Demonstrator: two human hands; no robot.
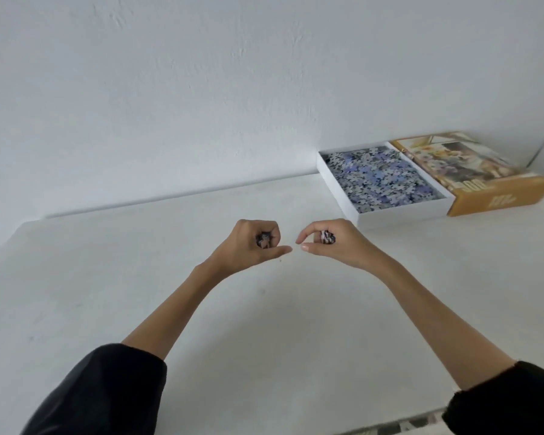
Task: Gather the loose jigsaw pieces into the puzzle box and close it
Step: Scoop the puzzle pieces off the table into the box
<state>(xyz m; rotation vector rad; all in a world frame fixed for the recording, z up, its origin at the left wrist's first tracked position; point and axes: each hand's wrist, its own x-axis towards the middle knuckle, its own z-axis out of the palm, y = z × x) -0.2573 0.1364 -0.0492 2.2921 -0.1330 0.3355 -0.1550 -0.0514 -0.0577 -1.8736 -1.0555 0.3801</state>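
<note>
I'm curling my fingers round small clumps of pieces, one in the left hand and one in the right hand, both over the table. The box is sitting open far right, nearly full, with the lid lying just beside it. I'm seeing no other loose pieces, so I'm judging only dumping these handfuls and closing the box is left.
</note>
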